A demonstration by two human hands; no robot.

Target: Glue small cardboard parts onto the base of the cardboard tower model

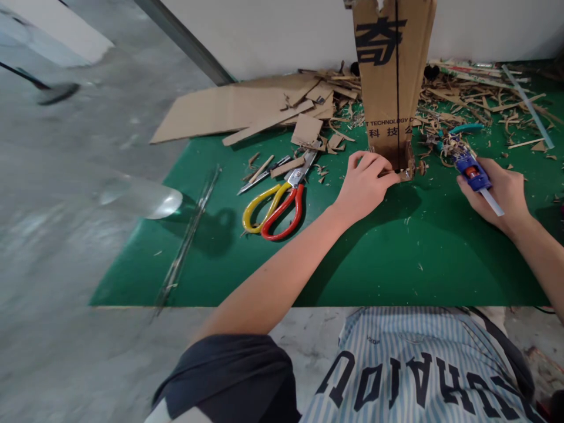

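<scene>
A tall cardboard structure (388,88) with black printed characters stands upright on the green tabletop. My left hand (365,185) is closed at its lower left edge, fingers curled around the base; the exact grip is partly hidden. To the right, my right hand (506,191) is wrapped around a blue glue gun (470,167), with a whitish glue stick (492,201) poking out of its back end. The gun's front points away from me, toward shreds of scrap. Left of my left hand lie scissors (296,176) with one yellow and one red handle.
Cardboard scraps (462,94) are heaped along the back by the white wall. A flat cardboard sheet (220,111) lies at back left. Thin wires (189,235) and a clear bottle-like object (145,197) are near the left edge. The green table (247,276) ends close before me.
</scene>
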